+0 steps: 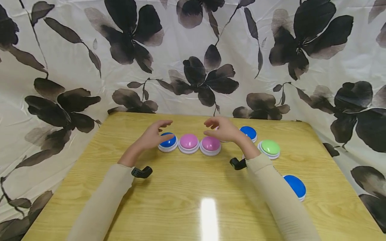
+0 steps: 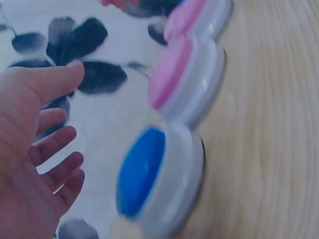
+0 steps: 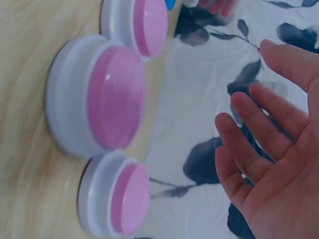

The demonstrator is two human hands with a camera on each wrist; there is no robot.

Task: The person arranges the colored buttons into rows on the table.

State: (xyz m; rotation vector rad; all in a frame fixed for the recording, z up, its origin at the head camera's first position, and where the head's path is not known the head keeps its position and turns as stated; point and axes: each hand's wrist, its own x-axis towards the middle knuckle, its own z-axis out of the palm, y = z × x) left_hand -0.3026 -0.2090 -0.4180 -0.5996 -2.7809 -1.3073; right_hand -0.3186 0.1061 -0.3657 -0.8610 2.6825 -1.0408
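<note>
Blue end button [image 1: 169,143] lies at four o'clock from the nearer left hand [image 1: 151,136], relaxed and empty like the right hand [image 1: 224,129]

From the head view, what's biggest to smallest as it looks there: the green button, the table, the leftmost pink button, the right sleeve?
1. Table
2. Right sleeve
3. Green button and leftmost pink button: too alike to rank
</note>
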